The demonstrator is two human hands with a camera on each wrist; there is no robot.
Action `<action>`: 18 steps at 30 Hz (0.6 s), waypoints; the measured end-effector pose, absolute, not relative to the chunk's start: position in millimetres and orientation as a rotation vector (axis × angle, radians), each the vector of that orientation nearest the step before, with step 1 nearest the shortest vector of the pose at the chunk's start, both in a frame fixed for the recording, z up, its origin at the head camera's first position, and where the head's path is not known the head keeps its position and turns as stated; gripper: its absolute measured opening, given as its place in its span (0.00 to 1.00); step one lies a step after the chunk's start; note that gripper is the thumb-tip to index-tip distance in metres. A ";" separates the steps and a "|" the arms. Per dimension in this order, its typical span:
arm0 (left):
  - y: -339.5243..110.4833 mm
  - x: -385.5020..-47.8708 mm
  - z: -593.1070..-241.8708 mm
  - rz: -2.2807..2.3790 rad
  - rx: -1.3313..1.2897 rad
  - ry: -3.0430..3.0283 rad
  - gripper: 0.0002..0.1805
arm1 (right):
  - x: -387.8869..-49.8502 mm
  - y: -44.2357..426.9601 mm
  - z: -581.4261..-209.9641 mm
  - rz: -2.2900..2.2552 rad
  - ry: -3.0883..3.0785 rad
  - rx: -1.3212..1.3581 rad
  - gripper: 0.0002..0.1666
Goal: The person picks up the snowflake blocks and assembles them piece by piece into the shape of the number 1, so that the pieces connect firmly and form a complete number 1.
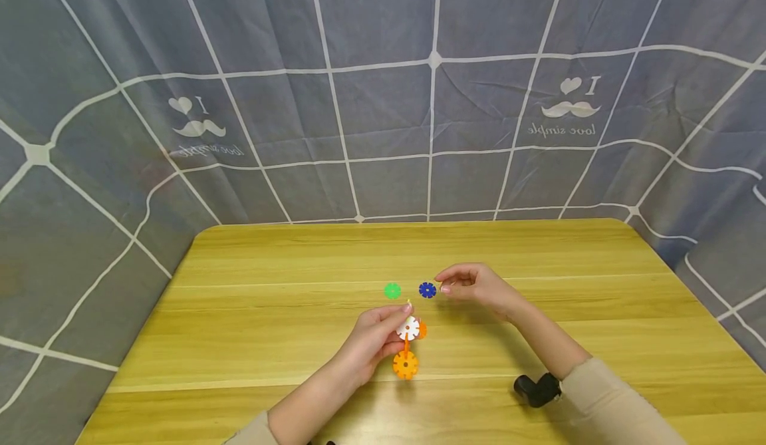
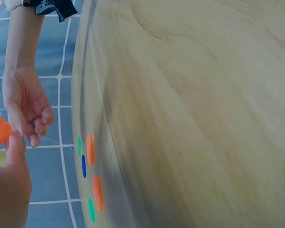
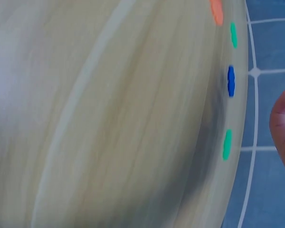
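White disc point(image 1: 409, 328) and orange disc point(image 1: 405, 365) joined by an orange strip point(image 1: 406, 344), all in the left hand point(image 1: 374, 337); thumb and fingers pinch this piece, thumb along the upper side; orange disc hangs at the end toward the counter's near edge; a small yellow tip point(image 1: 409, 302) shows at the fingertips. A further orange part point(image 1: 422, 330) shows just behind the white disc, on its right; cannot tell from the head view whether it is joined on or lies beneath.

Held piece is above the counter point(image 1: 269, 338), about midway between its left and right edges; left wrist view puts it in the air, with chunky orange pieces point(image 2: 0, 129) at the thumb.

Right hand point(image 1: 475, 287): fingers relaxed and loosely bent, palm in sight from the left wrist; fingertips just beside the blue disc point(image 1: 427, 290), on its right; green disc point(image 1: 392, 291) near the blue one, on its left; both lie flat, farther toward the counter's back edge than the held piece.

Left wrist view, nearly edge-on: two orange discs point(image 2: 98, 193), two green discs point(image 2: 91, 210) and the blue one, all on the counter.

Black device point(image 1: 537, 390) at the right cuff; grey curtain point(image 1: 389, 112) with white lines behind the back edge.
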State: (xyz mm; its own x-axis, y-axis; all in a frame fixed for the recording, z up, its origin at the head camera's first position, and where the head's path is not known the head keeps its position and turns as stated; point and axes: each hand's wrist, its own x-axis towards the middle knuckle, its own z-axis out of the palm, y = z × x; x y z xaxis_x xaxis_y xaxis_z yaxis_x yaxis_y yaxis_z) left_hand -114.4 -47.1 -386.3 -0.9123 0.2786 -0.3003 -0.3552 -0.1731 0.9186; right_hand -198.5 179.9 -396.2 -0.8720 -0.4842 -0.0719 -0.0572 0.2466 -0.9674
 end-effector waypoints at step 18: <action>-49.3 -117.8 -389.3 2.218 -0.036 1.568 0.25 | -213.0 210.4 -393.5 -1.581 2.297 -0.369 0.23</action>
